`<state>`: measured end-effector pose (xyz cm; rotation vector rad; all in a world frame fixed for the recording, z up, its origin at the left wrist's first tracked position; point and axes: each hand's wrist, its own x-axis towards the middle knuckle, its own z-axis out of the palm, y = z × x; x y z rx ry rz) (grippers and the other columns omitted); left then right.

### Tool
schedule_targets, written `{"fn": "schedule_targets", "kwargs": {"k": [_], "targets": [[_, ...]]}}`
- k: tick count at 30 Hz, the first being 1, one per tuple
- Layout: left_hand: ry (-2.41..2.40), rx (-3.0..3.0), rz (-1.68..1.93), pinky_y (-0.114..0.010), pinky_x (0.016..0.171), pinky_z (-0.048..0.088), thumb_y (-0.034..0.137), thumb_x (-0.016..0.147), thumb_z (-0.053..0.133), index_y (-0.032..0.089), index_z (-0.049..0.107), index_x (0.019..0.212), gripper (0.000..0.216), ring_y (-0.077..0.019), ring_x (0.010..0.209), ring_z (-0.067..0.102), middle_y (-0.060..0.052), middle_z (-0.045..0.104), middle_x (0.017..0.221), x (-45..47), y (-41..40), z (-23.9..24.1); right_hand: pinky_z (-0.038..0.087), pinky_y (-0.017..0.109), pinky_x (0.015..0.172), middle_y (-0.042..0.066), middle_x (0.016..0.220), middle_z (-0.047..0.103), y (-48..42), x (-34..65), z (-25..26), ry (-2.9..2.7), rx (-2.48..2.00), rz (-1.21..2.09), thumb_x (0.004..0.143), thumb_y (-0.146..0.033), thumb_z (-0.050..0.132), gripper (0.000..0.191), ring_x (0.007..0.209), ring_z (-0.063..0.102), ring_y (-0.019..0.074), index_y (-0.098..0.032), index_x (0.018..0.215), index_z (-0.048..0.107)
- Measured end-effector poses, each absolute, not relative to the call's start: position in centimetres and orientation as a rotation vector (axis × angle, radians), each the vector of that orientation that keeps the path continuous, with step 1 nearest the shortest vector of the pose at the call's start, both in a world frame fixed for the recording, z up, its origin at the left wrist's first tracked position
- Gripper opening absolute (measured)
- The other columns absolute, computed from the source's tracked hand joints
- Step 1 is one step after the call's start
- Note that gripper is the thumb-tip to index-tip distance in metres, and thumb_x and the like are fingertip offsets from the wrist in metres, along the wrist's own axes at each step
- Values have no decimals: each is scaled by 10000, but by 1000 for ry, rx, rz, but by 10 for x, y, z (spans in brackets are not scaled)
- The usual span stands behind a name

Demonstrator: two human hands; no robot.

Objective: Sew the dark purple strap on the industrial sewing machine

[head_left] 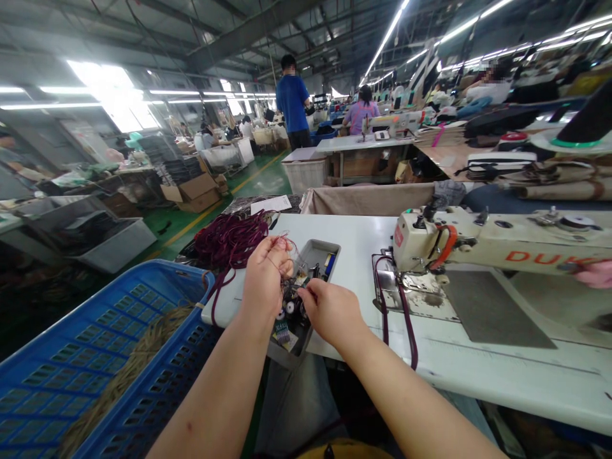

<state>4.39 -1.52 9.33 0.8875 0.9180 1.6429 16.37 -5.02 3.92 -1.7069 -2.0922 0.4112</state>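
Observation:
My left hand [266, 274] is closed round a tangle of thin reddish thread [285, 241], its fingertips pressed together above a grey tray [329, 245]. Beside it, my right hand [333, 311] pinches over the tray's right side; what sits between its thumb and finger is too small to make out. The tray holds bobbins [290, 307], a pack of needles [282, 333] and other small metal parts, partly covered by my hands. To the right stands a sewing machine [482, 239] with a dark maroon strap [409, 325] looped under its needle area and hanging over the table edge.
A heap of maroon straps [232, 239] lies at the table's far left corner. A blue plastic basket [162, 271] with tan strips [138, 341] stands left of the table [354, 229]. Beyond are a beige cloth-lined bin [368, 201] and several people at work.

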Motion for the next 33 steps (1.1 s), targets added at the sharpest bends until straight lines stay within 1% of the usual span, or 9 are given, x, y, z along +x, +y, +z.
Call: {"fn": "schedule_targets", "kwargs": {"k": [3, 10, 13, 16, 18, 21, 24, 27, 33], "targets": [[902, 898, 1643, -122, 421, 253, 299, 735, 875, 151, 602, 749, 311, -6, 442, 327, 84, 455, 600, 42, -14, 94, 279, 302, 626, 0, 851, 779, -51, 165, 40, -2060, -1712, 477, 1056, -466, 573, 282, 806, 722, 181, -256, 921, 705], [877, 904, 1692, -132, 423, 260, 300, 727, 885, 157, 606, 750, 314, -13, 450, 330, 83, 455, 619, 37, -15, 103, 262, 312, 638, 16, 851, 763, -52, 168, 41, -2117, -1715, 499, 1088, -438, 527, 312, 813, 705, 182, -240, 899, 677], [873, 940, 1774, -133, 423, 270, 287, 738, 870, 157, 625, 745, 278, -22, 455, 340, 86, 440, 593, 25, -13, 112, 275, 290, 635, -2, 847, 740, -53, 179, 39, -2061, -1687, 606, 1044, -458, 602, 263, 785, 667, 166, -235, 911, 647], [848, 984, 1846, -137, 428, 280, 257, 748, 861, 159, 632, 728, 249, -29, 462, 341, 80, 439, 581, 14, -11, 123, 271, 285, 619, 6, 855, 725, -55, 191, 36, -2006, -1752, 651, 999, -527, 653, 310, 756, 636, 170, -224, 941, 622], [825, 1001, 1856, -140, 430, 282, 237, 753, 857, 160, 633, 714, 240, -35, 463, 334, 83, 411, 561, 10, -10, 130, 258, 291, 611, 19, 854, 726, -56, 196, 34, -1995, -1815, 638, 1022, -569, 601, 355, 759, 640, 182, -222, 952, 623], [786, 1007, 1861, -140, 428, 268, 215, 774, 845, 155, 638, 702, 227, -40, 460, 310, 90, 359, 528, 9, -11, 137, 259, 300, 621, 26, 877, 749, -58, 196, 34, -2066, -1822, 619, 1086, -542, 486, 372, 810, 677, 198, -233, 955, 647], [750, 1013, 1883, -136, 428, 269, 191, 801, 826, 151, 644, 707, 209, -40, 465, 297, 86, 360, 533, 8, -13, 144, 288, 308, 650, 31, 943, 778, -61, 191, 34, -2177, -1801, 591, 1100, -459, 491, 325, 887, 715, 208, -238, 946, 673], [723, 1032, 1917, -132, 435, 284, 184, 827, 822, 154, 649, 716, 208, -40, 483, 306, 73, 386, 572, 7, -19, 154, 314, 316, 668, 53, 970, 786, -62, 187, 31, -2230, -1830, 565, 1101, -459, 497, 327, 912, 730, 225, -227, 965, 683], [692, 1032, 2045, -123, 438, 305, 130, 894, 756, 175, 663, 708, 213, -46, 512, 296, 50, 387, 629, 9, -43, 184, 272, 302, 622, 27, 840, 720, -58, 192, 23, -2086, -1826, 648, 1048, -526, 570, 336, 796, 670, 204, -227, 906, 627]]}}
